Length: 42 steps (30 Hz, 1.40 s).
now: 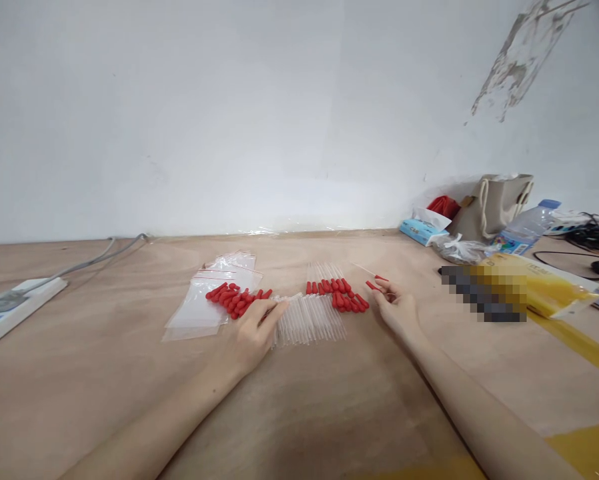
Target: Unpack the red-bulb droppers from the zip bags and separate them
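My left hand (252, 337) lies at the left end of a row of thin clear tubes (309, 321), thumb and forefinger together; what they grip, if anything, is hidden. Just beyond its fingers, a pile of red rubber bulbs (235, 303) rests partly on clear zip bags (194, 307). To the right, my right hand (397, 307) is closed at the fingertips on a dropper (364, 270), a thin tube with a red end pointing away to the left. Another red bulb (372, 285) shows at these fingertips. Between the hands lie assembled droppers (324, 273) and more red bulbs (349, 303).
A power strip (24, 303) with a grey cable stands at the left. On the right are a tissue pack (423, 231), a beige bag (494, 207), a plastic bottle (527, 227), a yellow package (537, 283) and black cables (594, 237). A white wall (279, 120) rises behind the table.
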Each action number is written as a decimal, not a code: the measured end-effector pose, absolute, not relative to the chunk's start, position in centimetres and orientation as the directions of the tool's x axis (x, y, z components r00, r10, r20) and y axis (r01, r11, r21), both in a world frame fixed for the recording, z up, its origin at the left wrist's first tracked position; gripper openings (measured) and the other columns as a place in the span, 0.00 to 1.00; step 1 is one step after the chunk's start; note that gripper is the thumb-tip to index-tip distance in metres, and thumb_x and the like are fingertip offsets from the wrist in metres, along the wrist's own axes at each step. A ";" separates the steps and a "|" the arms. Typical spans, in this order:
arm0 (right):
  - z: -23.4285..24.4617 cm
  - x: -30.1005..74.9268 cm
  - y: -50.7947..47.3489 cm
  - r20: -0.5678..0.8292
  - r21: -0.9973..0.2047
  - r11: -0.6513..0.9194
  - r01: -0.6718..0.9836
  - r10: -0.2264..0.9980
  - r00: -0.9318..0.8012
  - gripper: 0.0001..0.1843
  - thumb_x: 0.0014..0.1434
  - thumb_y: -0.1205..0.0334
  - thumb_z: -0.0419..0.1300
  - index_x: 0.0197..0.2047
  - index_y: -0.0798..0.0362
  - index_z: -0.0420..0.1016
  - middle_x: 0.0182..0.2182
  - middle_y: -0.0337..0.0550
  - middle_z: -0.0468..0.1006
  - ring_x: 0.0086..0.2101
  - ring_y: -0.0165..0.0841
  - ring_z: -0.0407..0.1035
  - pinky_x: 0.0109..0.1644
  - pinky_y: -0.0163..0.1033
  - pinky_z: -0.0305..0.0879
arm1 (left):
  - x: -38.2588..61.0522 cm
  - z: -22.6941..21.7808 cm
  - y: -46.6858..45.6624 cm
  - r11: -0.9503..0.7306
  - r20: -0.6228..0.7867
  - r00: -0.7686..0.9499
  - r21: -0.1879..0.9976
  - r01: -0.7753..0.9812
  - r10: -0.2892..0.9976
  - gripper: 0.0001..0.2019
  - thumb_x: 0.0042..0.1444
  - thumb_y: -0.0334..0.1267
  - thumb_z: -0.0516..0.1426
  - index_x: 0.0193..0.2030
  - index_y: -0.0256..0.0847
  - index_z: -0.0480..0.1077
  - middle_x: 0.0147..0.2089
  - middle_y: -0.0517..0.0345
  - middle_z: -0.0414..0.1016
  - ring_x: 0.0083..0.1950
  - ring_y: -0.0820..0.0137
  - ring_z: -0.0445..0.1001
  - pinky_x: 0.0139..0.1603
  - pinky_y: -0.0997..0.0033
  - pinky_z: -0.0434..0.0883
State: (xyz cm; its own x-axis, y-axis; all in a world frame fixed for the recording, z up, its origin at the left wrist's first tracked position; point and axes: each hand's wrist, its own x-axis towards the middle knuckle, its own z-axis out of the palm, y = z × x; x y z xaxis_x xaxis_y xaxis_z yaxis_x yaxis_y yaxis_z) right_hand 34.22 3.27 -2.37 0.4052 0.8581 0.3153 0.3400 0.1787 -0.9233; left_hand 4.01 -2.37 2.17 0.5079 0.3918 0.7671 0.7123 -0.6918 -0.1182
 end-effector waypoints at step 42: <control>-3.3 37.8 7.2 0.461 -0.446 -0.005 0.895 0.856 0.234 0.15 0.52 0.59 0.54 0.39 0.55 0.76 0.36 0.52 0.70 0.40 0.41 0.63 0.43 0.44 0.59 | 9.7 1.1 -3.0 -0.668 0.359 0.619 0.016 0.744 0.698 0.31 0.53 0.56 0.49 0.56 0.33 0.60 0.58 0.40 0.62 0.60 0.55 0.58 0.62 0.43 0.40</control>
State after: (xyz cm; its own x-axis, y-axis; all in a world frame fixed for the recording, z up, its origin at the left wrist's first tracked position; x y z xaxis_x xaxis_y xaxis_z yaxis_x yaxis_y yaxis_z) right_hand 37.75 7.25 -3.26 0.2345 0.8556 0.4614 0.8951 -0.0049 -0.4459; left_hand 9.67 -2.95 1.06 0.6194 0.6984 0.3586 0.7440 -0.6680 0.0159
